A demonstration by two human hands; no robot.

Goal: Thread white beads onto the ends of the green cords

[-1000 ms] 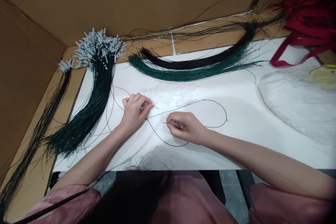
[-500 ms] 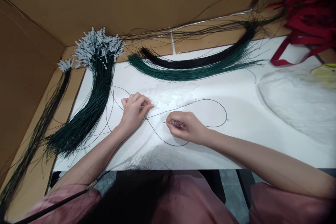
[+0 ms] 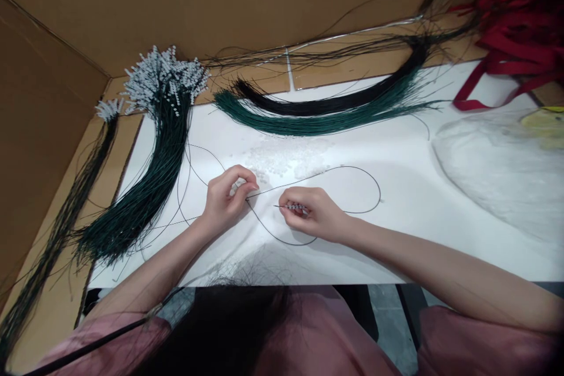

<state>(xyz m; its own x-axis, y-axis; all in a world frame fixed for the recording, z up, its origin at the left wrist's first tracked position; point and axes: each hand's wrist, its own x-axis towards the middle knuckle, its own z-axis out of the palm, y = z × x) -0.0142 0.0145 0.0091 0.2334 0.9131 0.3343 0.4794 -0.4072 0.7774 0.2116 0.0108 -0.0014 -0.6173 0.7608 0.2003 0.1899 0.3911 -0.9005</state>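
My right hand (image 3: 314,212) rests on the white table (image 3: 396,235) and pinches a thin dark wire (image 3: 352,169) near its end, where a short row of clear beads (image 3: 296,207) is strung. The wire loops out to the right and back under my hands. My left hand (image 3: 227,197) is closed in a pinch just left of the wire's tip, thumb against forefinger on something too small to make out. A scatter of loose clear beads (image 3: 282,158) lies on the table just beyond both hands.
A bundle of dark green wires tipped with white beads (image 3: 158,123) fans out at the left. Bare green and black wires (image 3: 326,111) curve across the back. Red ribbon (image 3: 511,41) lies at the far right, a clear plastic bag (image 3: 497,170) before it. Brown cardboard walls (image 3: 220,0) surround the table.
My left hand has drawn back slightly from the bead pile toward the wire tip, its fingers curled into a pinch. The right hand has stayed still.
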